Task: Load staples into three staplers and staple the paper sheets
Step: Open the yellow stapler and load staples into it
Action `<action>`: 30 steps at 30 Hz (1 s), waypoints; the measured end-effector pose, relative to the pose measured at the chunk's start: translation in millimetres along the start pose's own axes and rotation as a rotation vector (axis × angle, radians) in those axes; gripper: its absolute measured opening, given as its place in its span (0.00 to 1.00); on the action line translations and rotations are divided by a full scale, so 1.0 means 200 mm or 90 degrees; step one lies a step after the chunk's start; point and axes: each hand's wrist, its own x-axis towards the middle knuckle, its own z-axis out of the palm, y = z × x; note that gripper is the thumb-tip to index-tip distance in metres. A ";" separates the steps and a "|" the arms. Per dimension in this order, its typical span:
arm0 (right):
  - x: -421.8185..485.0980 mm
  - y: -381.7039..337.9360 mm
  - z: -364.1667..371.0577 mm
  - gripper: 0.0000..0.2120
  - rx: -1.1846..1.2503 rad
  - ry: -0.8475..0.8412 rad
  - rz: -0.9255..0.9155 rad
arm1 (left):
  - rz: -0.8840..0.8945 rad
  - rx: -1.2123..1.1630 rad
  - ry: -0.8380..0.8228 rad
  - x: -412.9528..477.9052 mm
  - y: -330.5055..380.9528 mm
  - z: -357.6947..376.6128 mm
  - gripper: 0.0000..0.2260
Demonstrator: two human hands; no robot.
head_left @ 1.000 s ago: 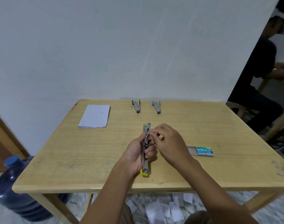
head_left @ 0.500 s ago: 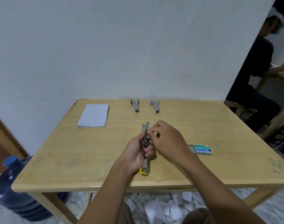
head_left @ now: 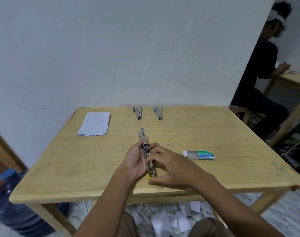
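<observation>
A yellow stapler point(head_left: 146, 151) lies swung fully open along the middle of the wooden table point(head_left: 60, 159), its metal staple channel facing up. My left hand point(head_left: 134, 161) grips it from the left side. My right hand point(head_left: 169, 168) covers its near half from the right, thumb at the yellow near end. A green staple box point(head_left: 205, 154) with its tray slid out sits to the right. Two more staplers, one green-tipped point(head_left: 138, 113) and one blue-tipped point(head_left: 158, 113), lie at the far edge. A stack of paper sheets point(head_left: 95, 124) rests at the far left.
A few loose staples point(head_left: 170, 144) lie right of the open stapler. A blue water jug point(head_left: 14, 202) stands on the floor at the left. Paper scraps point(head_left: 166, 219) litter the floor under the table. A seated person point(head_left: 262, 74) works at another table on the right.
My right hand has slid from the stapler's far end toward its near end. The stapler's far half now shows bare. My left hand keeps its hold.
</observation>
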 end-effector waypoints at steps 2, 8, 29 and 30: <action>0.00 0.00 -0.01 0.22 0.034 0.008 -0.018 | 0.007 -0.015 0.002 0.00 0.00 0.00 0.26; 0.05 0.03 -0.12 0.16 0.182 0.199 0.052 | 0.003 -0.035 -0.044 0.00 -0.02 0.01 0.20; 0.28 0.03 -0.05 0.20 1.044 0.212 0.422 | -0.003 0.114 -0.170 -0.02 -0.03 0.01 0.14; 0.28 0.02 -0.05 0.22 1.020 0.210 0.434 | -0.008 0.113 -0.171 -0.01 -0.03 0.00 0.15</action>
